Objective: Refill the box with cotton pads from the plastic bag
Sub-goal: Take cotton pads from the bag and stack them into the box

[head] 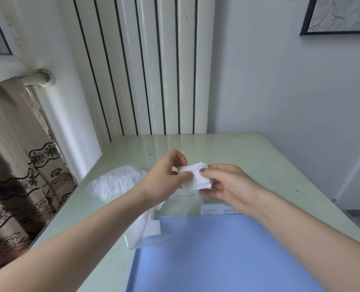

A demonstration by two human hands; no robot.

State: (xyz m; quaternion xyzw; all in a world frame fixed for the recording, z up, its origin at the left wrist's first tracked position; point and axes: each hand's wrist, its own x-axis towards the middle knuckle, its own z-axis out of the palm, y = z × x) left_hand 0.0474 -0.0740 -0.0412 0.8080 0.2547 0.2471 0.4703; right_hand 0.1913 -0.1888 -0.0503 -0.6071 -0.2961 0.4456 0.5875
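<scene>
Fingers of both hands are clamped on one small stack of cotton pads (pixel 196 175), held in the air above the middle of the table: the left hand (pixel 164 175) pinches its left end between thumb and curled fingers, and the right hand (pixel 227 184) grips its right end, thumb on top with a dark-painted nail and fingers curled beneath. Taking the stack as the clock's centre, the pale green glossy table (pixel 248 152) spreads all around under it and reaches the wall at twelve o'clock. At twelve o'clock, behind the table's far edge, stands a white ribbed radiator (pixel 153 70) with dark gaps between its columns. At nine o'clock hangs a brown curtain (pixel 16 165) with a dark flower-lace pattern. At six o'clock a blue mat (pixel 227 256) lies flat on the table's near part. At seven to eight o'clock lies a clear plastic bag (pixel 115 182) with a red zip line, more white pads showing inside it; its open end lies partly over the mat's corner. At six o'clock, just beyond the mat's far edge and below the right hand, sits a clear box (pixel 214 208) with a printed label on its side; whether any pads lie in it cannot be told. At one o'clock, high on the wall, hangs a dark-framed picture (pixel 341 15).
</scene>
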